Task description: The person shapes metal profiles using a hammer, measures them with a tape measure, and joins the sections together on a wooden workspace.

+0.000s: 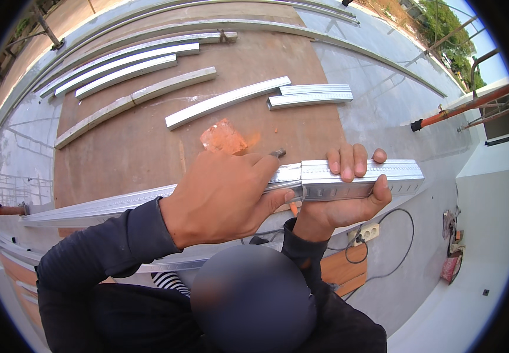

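Observation:
My left hand [219, 191] is closed around a long silvery metal channel [113, 203], thumb and forefinger pressed near its right end. A shorter metal channel [406, 170], with slots along its side, lies in my right hand [339, 213], fingers curled over the top and thumb along the front. The two channels meet end to end between my hands; whether one slips inside the other I cannot tell. Just beyond my left hand is a broken orange brick piece [223, 136]. A small dark tip [278, 153] shows past my left fingers; its kind is unclear.
Several cut metal channels [228, 103] lie on the brown board [131, 150] ahead, with short ones [316, 96] side by side. Long profiles run along the far side. A power strip [364, 234] with a black cable sits at right. An orange pole [466, 107] stands far right.

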Demonstrator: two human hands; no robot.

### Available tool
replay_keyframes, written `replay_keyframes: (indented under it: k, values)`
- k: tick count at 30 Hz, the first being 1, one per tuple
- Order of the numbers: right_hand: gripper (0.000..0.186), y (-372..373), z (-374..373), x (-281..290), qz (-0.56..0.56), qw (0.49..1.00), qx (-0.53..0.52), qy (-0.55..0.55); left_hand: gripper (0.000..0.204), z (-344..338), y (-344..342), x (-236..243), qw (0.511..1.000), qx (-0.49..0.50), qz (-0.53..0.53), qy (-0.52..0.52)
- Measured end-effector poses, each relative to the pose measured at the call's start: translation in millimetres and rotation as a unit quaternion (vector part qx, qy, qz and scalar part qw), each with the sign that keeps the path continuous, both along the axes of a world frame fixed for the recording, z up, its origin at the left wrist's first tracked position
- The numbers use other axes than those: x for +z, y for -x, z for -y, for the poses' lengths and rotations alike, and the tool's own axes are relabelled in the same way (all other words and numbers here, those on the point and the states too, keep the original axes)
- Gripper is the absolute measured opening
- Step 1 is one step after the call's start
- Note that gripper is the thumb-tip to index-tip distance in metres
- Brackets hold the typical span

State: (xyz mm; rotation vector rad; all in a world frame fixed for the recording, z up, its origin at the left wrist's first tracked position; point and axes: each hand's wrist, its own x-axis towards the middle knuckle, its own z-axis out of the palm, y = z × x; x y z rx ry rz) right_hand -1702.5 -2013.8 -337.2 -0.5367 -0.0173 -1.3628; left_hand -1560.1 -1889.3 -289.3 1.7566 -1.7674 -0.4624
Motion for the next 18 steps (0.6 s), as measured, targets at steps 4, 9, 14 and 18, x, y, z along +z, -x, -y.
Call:
replay_keyframes:
  k: [4,9,14,18]
  values:
    - [0.037,-0.5,-0.2,0.4,0.022,0.999,-0.007,0.033,0.037,-4.5,4.9,3.3,1.000,0.013,-0.007,0.012]
    - [0.038,-20.2,-9.4,1.7,-0.104,0.969,-0.222,-0.006,0.039,-6.8,3.6,5.9,0.999,0.015,-0.030,0.028]
    - [0.028,-9.5,-18.1,16.5,-0.167,0.959,-0.176,-0.144,0.038,-2.3,2.9,9.6,1.000,-0.007,0.010,0.013]
    - [0.025,5.4,-14.8,17.6,-0.062,0.990,-0.055,-0.117,0.038,-1.1,12.7,0.1,0.995,-0.015,0.033,0.093]
